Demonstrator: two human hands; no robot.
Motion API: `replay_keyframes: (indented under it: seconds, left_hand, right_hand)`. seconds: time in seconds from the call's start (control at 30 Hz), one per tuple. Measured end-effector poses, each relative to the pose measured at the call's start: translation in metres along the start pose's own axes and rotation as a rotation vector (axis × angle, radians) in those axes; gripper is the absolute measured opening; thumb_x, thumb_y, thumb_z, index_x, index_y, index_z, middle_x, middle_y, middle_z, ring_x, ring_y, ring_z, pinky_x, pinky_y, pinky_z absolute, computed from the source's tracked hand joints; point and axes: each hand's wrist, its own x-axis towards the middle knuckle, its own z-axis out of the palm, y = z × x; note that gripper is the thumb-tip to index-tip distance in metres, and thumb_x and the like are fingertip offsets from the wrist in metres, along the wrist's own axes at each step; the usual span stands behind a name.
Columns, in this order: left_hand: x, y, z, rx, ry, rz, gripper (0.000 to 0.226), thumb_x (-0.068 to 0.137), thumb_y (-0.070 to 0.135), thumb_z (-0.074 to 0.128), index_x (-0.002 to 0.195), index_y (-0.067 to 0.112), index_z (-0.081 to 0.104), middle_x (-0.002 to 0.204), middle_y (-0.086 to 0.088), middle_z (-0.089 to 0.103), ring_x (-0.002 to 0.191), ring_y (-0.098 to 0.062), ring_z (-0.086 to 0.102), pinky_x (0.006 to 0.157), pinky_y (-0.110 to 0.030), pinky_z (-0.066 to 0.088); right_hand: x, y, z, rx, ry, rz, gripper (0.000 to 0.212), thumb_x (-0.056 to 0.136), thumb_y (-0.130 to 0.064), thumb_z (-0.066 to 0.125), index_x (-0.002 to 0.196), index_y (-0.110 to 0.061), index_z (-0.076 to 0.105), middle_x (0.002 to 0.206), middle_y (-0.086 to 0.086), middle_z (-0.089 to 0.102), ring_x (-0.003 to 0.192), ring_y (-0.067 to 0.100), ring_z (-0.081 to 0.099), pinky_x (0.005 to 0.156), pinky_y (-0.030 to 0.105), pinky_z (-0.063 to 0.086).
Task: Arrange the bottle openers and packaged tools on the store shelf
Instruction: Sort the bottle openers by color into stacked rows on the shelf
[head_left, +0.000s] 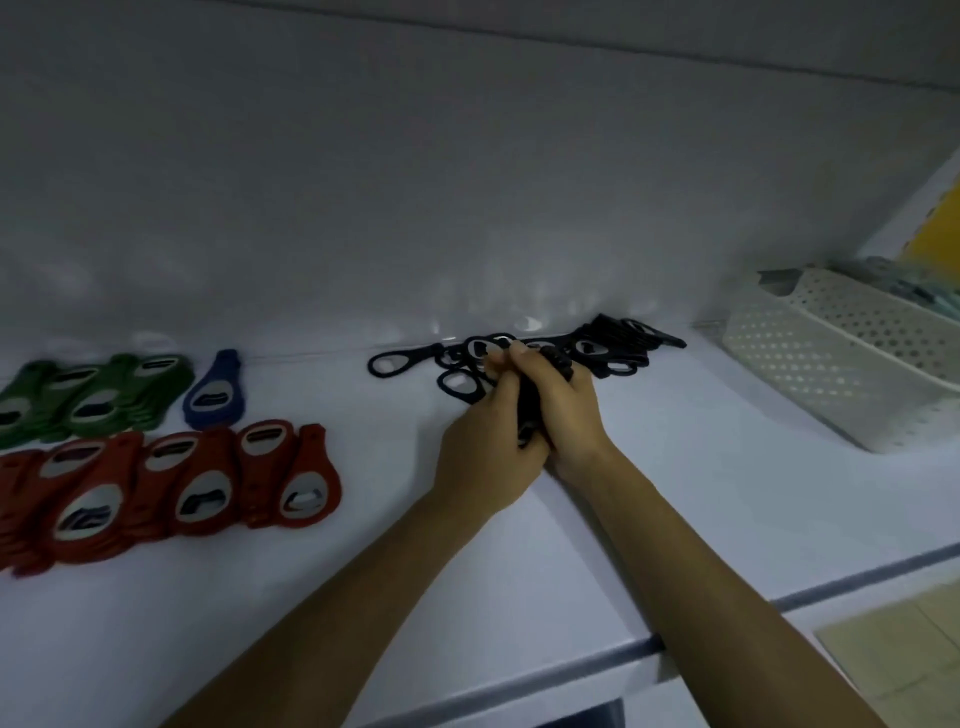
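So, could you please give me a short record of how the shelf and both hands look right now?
shelf: white, holds everything listed
left hand: grips black stack
right hand: grips same stack
black stack: openers held between both hands
loose black openers: piled by back wall
red openers: overlapping rows, front left
green openers: behind red
blue opener: single, right of green
basket: white, far right

Left hand (485, 449) and right hand (569, 415) bare; forearms (363, 571) bare to the frame's edge.
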Motion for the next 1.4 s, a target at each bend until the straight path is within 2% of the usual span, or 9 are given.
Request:
replay_keyframes:
  seconds: [0.17,0.37,0.5,0.63,0.87,1.0,1.07,1.2,1.4]
  left_hand:
    - [-0.012,0.008,-0.014,-0.126,0.044,0.008,0.043,0.094,0.021,0.053,0.134,0.02,0.038,0.12,-0.001,0.062,0.101,-0.016,0.062,0.083,-0.03,0.052]
    - [-0.042,0.011,-0.047,-0.216,0.29,-0.003,0.023,0.094,0.033,0.055,0.113,0.021,0.053,0.092,0.011,0.065,0.078,-0.005,0.064,0.071,-0.026,0.054]
    - [-0.067,0.006,-0.085,-0.158,0.37,-0.065,0.02,0.093,0.031,0.056,0.105,0.016,0.055,0.075,0.012,0.064,0.063,-0.004,0.065,0.063,-0.027,0.055]
    - [-0.101,-0.003,-0.135,-0.024,0.349,-0.082,0.015,0.092,0.027,0.057,0.096,0.013,0.054,0.068,0.009,0.061,0.057,-0.003,0.061,0.054,-0.02,0.049]
    - [-0.154,-0.006,-0.218,0.096,0.037,-0.26,0.026,0.093,0.026,0.058,0.111,0.007,0.057,0.066,-0.002,0.062,0.049,-0.016,0.059,0.049,-0.026,0.047]
    - [-0.181,-0.004,-0.242,0.046,-0.07,-0.438,0.021,0.09,0.02,0.06,0.107,0.007,0.056,0.085,-0.011,0.067,0.059,-0.011,0.065,0.052,-0.022,0.051]
    - [-0.194,-0.007,-0.246,-0.145,0.11,-0.529,0.018,0.089,0.017,0.063,0.104,0.01,0.056,0.087,-0.002,0.071,0.069,-0.009,0.069,0.056,-0.02,0.052]
    - [-0.208,-0.019,-0.245,-0.478,0.49,-0.611,0.005,0.09,0.017,0.06,0.092,0.013,0.06,0.082,-0.002,0.068,0.073,-0.01,0.066,0.06,-0.017,0.053]
    - [-0.221,-0.031,-0.286,-0.236,0.345,-0.742,0.011,0.091,0.014,0.059,0.099,0.007,0.063,0.084,-0.006,0.065,0.07,-0.011,0.062,0.06,-0.017,0.053]
  right_hand:
    - [-0.012,-0.023,0.009,0.131,-0.077,0.002,0.026,0.094,-0.018,0.055,0.097,0.003,0.069,0.104,0.012,0.072,0.101,0.021,0.068,0.094,0.035,0.052]
    - [-0.035,-0.036,0.038,0.425,-0.242,0.078,0.049,0.096,-0.023,0.049,0.053,-0.018,0.071,0.09,0.006,0.073,0.098,0.018,0.067,0.082,0.028,0.051]
    - [-0.053,-0.031,0.067,0.458,-0.345,0.131,0.039,0.095,-0.023,0.052,0.061,-0.013,0.068,0.083,0.007,0.072,0.088,0.018,0.068,0.079,0.029,0.053]
    - [-0.07,-0.014,0.094,0.295,-0.424,0.093,0.019,0.089,-0.023,0.062,0.092,-0.004,0.066,0.085,0.007,0.069,0.084,0.02,0.068,0.078,0.033,0.054]
    - [-0.098,0.0,0.108,-0.121,-0.79,-0.355,0.029,0.076,-0.016,0.075,0.103,-0.023,0.065,0.093,-0.006,0.07,0.088,0.005,0.067,0.076,0.021,0.054]
    - [-0.116,0.011,0.127,-0.392,-0.9,-0.522,0.028,0.075,-0.013,0.079,0.099,-0.024,0.069,0.093,-0.009,0.07,0.086,0.009,0.067,0.08,0.032,0.056]
    - [-0.131,0.015,0.141,-0.327,-0.805,-0.446,0.026,0.077,-0.011,0.077,0.101,-0.017,0.071,0.09,-0.006,0.07,0.081,0.011,0.067,0.076,0.031,0.057]
    - [-0.169,0.022,0.17,0.035,-0.698,0.119,0.02,0.083,-0.003,0.07,0.101,-0.008,0.066,0.085,0.0,0.07,0.07,0.006,0.068,0.063,0.017,0.055]
    - [-0.181,0.026,0.199,-0.235,-0.786,0.169,0.025,0.081,-0.017,0.075,0.1,-0.006,0.065,0.082,0.008,0.071,0.058,0.006,0.065,0.051,0.016,0.049]
